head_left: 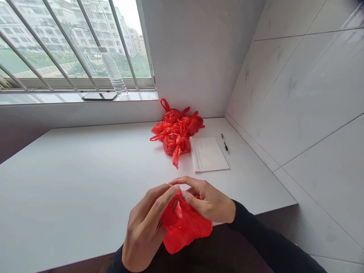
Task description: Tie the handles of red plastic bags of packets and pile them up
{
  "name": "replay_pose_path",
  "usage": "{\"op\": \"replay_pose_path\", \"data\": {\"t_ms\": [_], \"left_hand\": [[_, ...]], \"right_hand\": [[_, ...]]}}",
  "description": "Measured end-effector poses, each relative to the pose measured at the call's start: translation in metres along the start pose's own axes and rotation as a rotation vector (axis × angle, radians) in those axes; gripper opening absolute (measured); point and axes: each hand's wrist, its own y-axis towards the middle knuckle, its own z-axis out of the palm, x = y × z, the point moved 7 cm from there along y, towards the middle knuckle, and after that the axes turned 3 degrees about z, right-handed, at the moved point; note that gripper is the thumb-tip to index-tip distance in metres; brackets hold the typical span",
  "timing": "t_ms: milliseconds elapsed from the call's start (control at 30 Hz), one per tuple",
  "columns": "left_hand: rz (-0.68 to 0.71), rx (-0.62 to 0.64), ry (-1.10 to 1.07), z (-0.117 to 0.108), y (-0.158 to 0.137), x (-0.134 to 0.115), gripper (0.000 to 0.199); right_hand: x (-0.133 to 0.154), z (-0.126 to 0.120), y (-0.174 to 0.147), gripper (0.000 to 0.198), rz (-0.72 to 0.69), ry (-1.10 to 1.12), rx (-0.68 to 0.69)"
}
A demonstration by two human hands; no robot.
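A red plastic bag (187, 223) hangs bunched between my two hands at the table's front edge. My left hand (150, 220) pinches the gathered top of the bag from the left, thumb and fingers closed on it. From the right, my right hand (206, 199) grips the same bunched part, its thumb against the plastic and its fingertips close to those of my left hand. The lower part of the bag droops below the hands, past the table edge. What the bag contains, if anything, is hidden.
On the white table (85, 182), several knotted red bags (176, 136) lie heaped near the wall. An open notebook (212, 153) and a black pen (225, 144) lie to their right. The windowsill holds a water bottle (113, 74) and a dark flat device (99, 96).
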Motion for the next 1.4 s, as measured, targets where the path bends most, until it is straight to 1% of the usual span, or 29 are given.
{"op": "replay_pose_path", "data": {"t_ms": [33,67,167,267,333,400,433,500,533,600,667,733,800,867,933,1033,1300,1400], "left_hand": [[0.008,0.011,0.034,0.002,-0.001,0.001,0.056],[0.010,0.034,0.073,0.005,-0.002,0.003,0.056],[0.001,0.140,0.160,0.012,-0.007,0.008,0.056],[-0.023,0.183,0.219,0.010,-0.027,0.018,0.056],[-0.014,0.200,0.278,0.004,-0.051,0.026,0.057],[-0.011,0.229,0.364,-0.003,-0.079,0.035,0.058],[-0.029,0.245,0.403,-0.006,-0.091,0.040,0.057],[-0.099,0.245,0.424,-0.011,-0.105,0.046,0.055],[-0.140,0.230,0.405,-0.012,-0.106,0.046,0.055],[-0.185,0.200,0.347,-0.007,-0.098,0.041,0.057],[-0.144,0.232,0.316,0.011,-0.083,0.030,0.060],[-0.050,0.317,0.323,0.037,-0.072,0.020,0.063],[0.017,0.372,0.361,0.060,-0.069,0.018,0.064],[0.027,0.376,0.397,0.075,-0.073,0.021,0.065],[0.015,0.371,0.410,0.082,-0.079,0.025,0.064],[0.001,0.386,0.404,0.087,-0.087,0.028,0.063],[-0.039,0.422,0.388,0.098,-0.092,0.034,0.062],[-0.051,0.429,0.371,0.101,-0.094,0.035,0.062]], "right_hand": [[-0.001,0.000,0.001,0.028,-0.001,0.006,0.003],[0.000,-0.002,0.001,0.024,-0.011,0.001,-0.027],[0.008,-0.015,-0.001,0.018,-0.071,-0.082,-0.190],[0.006,-0.032,-0.007,0.012,-0.141,-0.282,-0.358],[-0.012,-0.046,-0.014,0.013,-0.129,-0.457,-0.471],[-0.040,-0.059,-0.022,0.016,-0.049,-0.601,-0.552],[-0.055,-0.063,-0.026,0.017,0.008,-0.639,-0.565],[-0.078,-0.065,-0.033,0.018,0.094,-0.627,-0.562],[-0.082,-0.062,-0.036,0.018,0.102,-0.587,-0.569],[-0.076,-0.051,-0.040,0.016,0.053,-0.477,-0.608],[-0.062,-0.032,-0.040,0.010,-0.043,-0.400,-0.595],[-0.051,-0.006,-0.036,0.005,-0.132,-0.417,-0.504],[-0.050,0.015,-0.031,0.007,-0.185,-0.510,-0.438],[-0.059,0.024,-0.029,0.013,-0.192,-0.604,-0.437],[-0.069,0.026,-0.028,0.018,-0.184,-0.666,-0.451],[-0.078,0.025,-0.027,0.022,-0.186,-0.714,-0.437],[-0.085,0.027,-0.023,0.018,-0.158,-0.758,-0.410],[-0.087,0.027,-0.022,0.017,-0.166,-0.776,-0.419]]}}
